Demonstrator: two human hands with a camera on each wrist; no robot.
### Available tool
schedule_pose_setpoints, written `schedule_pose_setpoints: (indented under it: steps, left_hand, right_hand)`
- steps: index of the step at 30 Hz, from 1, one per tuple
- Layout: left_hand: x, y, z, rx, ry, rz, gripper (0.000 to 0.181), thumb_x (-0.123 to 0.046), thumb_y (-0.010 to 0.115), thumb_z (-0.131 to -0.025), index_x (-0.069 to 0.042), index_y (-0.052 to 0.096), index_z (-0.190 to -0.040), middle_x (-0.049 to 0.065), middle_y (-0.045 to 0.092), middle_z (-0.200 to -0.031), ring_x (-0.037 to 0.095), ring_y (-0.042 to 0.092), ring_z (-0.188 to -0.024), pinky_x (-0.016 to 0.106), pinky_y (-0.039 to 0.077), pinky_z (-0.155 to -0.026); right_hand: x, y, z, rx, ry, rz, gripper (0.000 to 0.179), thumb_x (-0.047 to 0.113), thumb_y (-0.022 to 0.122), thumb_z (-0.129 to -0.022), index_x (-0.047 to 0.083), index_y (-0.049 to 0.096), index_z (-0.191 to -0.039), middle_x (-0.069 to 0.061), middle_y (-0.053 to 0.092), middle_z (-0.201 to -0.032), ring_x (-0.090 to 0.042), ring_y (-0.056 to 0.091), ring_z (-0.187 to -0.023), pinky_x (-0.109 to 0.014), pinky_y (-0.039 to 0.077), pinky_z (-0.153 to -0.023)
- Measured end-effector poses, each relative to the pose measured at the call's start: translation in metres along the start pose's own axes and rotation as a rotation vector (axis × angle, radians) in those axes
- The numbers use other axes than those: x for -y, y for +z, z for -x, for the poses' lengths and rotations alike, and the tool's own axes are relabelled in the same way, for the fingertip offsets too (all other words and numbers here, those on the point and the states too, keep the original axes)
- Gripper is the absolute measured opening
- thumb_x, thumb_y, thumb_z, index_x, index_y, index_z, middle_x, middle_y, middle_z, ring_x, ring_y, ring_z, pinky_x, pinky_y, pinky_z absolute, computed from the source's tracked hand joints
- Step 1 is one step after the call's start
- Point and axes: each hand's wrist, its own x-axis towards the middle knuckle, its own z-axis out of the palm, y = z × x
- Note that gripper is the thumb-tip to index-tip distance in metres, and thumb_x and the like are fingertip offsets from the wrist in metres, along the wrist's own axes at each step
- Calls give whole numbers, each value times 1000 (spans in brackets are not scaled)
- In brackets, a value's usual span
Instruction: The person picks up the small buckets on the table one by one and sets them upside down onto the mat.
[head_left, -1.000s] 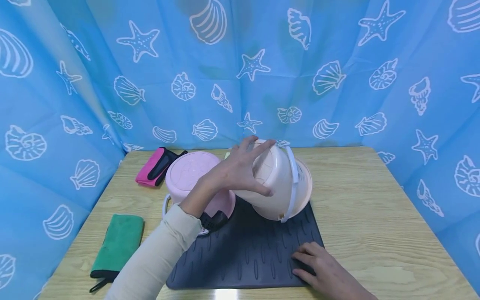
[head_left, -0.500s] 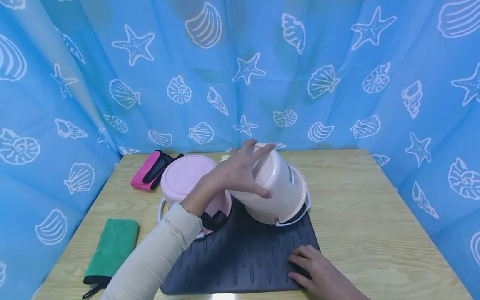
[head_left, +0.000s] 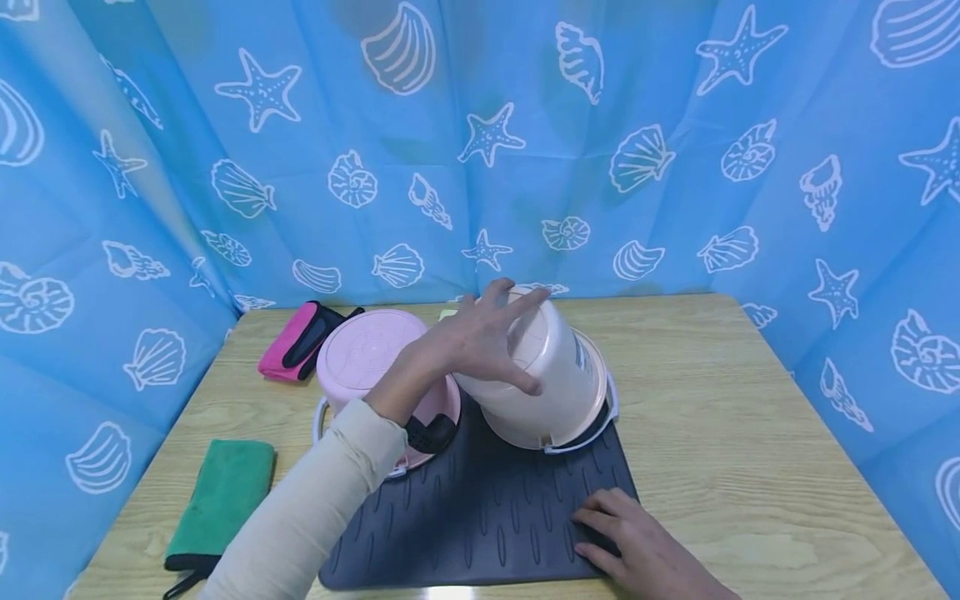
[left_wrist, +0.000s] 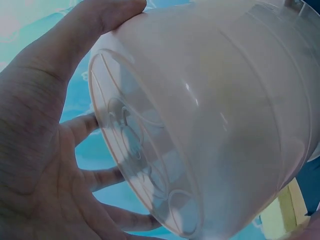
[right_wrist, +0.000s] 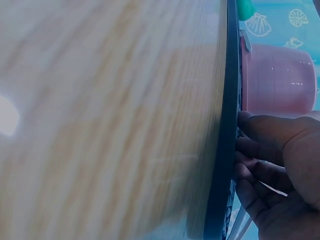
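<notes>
A cream bucket [head_left: 558,379] is tilted at the back of the dark rubber mat [head_left: 480,521], its base toward me and its mouth facing away and down. My left hand [head_left: 483,342] grips the base, thumb on the near side and fingers spread round the rim, as the left wrist view also shows. The bucket's white handle [head_left: 613,408] hangs at its mouth. My right hand [head_left: 628,540] rests with loosely bent fingers on the mat's front right corner area. Upside down to the left stands a pink bucket [head_left: 371,346], partly hidden by my left forearm.
On the wooden table [head_left: 750,458], a folded green towel [head_left: 225,496] lies at left and a pink and black folded cloth [head_left: 292,337] behind it. A yellowish block [left_wrist: 280,215] sits behind the cream bucket. A blue shell-patterned curtain [head_left: 480,125] surrounds the table.
The cream bucket's handle has swung down from across its side to its mouth. My left hand keeps its hold and the right hand stays on the mat. The view has shifted slightly.
</notes>
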Motion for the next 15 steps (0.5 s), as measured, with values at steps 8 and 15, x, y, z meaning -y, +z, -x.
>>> schedule_pose_setpoints:
  steps: [8,15]
  left_hand:
    - [-6,0,-7,-4,-2,-33,115,-66,80,-67,-41,17,-160,12,15,-161,54,33,-133,60,47,-92]
    - [-13,2,-14,31,-16,-78,115,-68,79,-68,-41,15,-160,12,16,-161,53,36,-130,58,45,-94]
  right_hand:
    - [0,-1,0,-13,-9,24,29,31,73,-92,9,75,-111,12,55,-106,-4,48,-93,-28,50,-77]
    - [-1,0,1,-40,-54,23,28,28,75,-91,7,75,-110,11,56,-106,-4,48,-93,-28,50,-76]
